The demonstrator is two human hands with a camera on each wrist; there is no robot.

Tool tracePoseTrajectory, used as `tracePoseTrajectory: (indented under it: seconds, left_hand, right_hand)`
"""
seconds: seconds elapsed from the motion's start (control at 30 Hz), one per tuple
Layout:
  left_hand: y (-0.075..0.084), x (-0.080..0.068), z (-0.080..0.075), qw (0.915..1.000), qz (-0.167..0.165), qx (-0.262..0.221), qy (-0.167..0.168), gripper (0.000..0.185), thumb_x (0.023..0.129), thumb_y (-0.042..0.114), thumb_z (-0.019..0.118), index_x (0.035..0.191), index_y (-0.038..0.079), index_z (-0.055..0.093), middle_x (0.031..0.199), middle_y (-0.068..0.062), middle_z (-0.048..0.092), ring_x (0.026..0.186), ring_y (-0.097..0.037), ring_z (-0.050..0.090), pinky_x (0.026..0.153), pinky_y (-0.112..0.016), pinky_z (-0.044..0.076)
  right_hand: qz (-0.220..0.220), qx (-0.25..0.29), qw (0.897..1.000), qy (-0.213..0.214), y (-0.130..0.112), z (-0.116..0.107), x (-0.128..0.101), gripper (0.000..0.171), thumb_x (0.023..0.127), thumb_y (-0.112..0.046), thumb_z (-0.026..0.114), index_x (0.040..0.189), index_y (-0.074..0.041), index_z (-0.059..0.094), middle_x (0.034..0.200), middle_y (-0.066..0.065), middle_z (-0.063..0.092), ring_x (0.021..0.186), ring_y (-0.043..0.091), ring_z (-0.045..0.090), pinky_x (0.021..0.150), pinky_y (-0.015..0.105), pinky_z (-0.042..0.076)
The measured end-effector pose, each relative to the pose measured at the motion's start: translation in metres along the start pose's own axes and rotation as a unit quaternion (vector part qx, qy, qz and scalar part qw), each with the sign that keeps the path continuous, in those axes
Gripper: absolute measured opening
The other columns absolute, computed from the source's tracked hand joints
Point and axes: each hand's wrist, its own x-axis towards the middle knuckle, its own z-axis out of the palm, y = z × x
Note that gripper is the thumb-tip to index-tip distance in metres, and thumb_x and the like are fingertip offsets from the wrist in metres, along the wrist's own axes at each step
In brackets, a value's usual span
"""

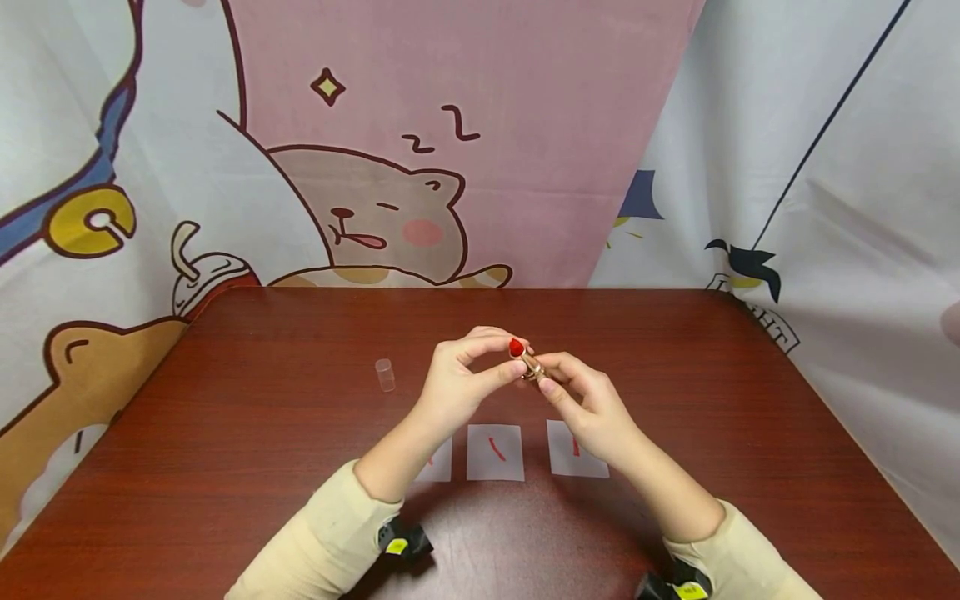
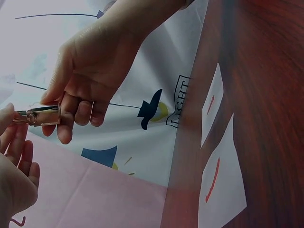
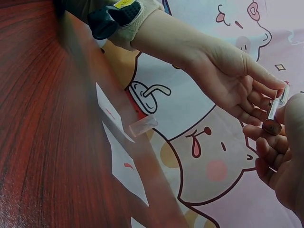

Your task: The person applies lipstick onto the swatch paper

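Note:
A lipstick (image 1: 525,358) with a gold tube and a bare red tip is held above the red-brown table (image 1: 712,375) between both hands. My left hand (image 1: 508,358) pinches its upper end near the red tip with thumb and forefinger. My right hand (image 1: 547,375) grips the gold base. In the left wrist view the gold tube (image 2: 40,115) sits in the right hand's fingers (image 2: 71,118). In the right wrist view the tube (image 3: 275,111) stands between the left hand's fingers (image 3: 256,102) and the right hand's curled fingers (image 3: 270,152).
A small clear cap (image 1: 385,375) stands on the table left of the hands, also in the right wrist view as the cap (image 3: 141,126). Three white paper slips with red strokes (image 1: 495,452) lie in a row beneath the wrists. A cartoon curtain (image 1: 450,150) hangs behind the table.

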Motion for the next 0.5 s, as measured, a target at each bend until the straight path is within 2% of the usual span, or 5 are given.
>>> tracePoseTrajectory:
  seconds: [0.5]
  left_hand:
    - [0.0001, -0.0005, 0.0013, 0.9998, -0.011, 0.009, 0.014, 0.018, 0.077, -0.008, 0.074, 0.095, -0.009, 0.071, 0.095, -0.016, 0.067, 0.097, -0.023, 0.060, 0.094, -0.038, 0.043]
  right_hand:
    - [0.005, -0.003, 1.000, 0.001, 0.0004, -0.0007, -0.0003, 0.022, 0.092, 0.010, 0.053, 0.113, 0.002, 0.060, 0.100, 0.009, 0.071, 0.097, 0.015, 0.066, 0.084, 0.026, 0.051]
